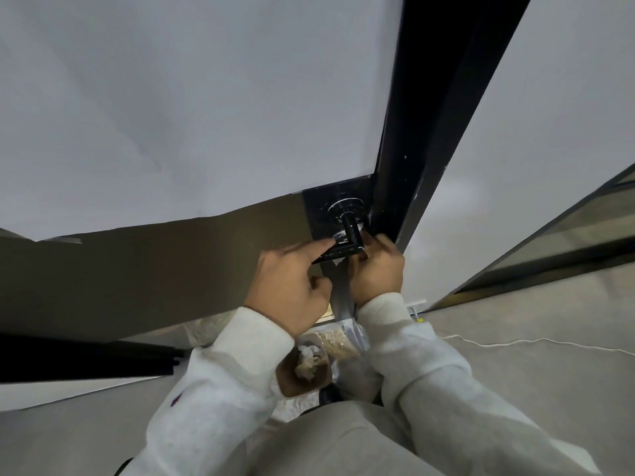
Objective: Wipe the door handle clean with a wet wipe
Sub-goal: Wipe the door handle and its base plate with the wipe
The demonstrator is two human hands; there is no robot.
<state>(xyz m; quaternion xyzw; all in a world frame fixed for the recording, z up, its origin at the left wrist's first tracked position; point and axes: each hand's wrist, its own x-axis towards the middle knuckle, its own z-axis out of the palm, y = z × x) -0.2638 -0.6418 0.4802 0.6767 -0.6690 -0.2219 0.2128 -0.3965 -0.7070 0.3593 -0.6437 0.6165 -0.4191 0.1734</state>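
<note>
You face a pale grey wall [536, 139] and grey floor [536, 379], where a thin white cable [515, 342] trails.

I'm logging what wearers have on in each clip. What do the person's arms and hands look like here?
Both hands, left hand and right hand, are bare: no gloves, and no rings or watch that I can see. Both arms wear long, loose sleeves of a pale grey-white sweatshirt with ribbed cuffs. The left sleeve carries a small dark mark low down.

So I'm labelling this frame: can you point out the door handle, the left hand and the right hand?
door handle [351, 225]: head view, on its black stem.
left hand [292, 286]: head view, back of the hand.
right hand [379, 271]: head view, back of the hand.
</note>
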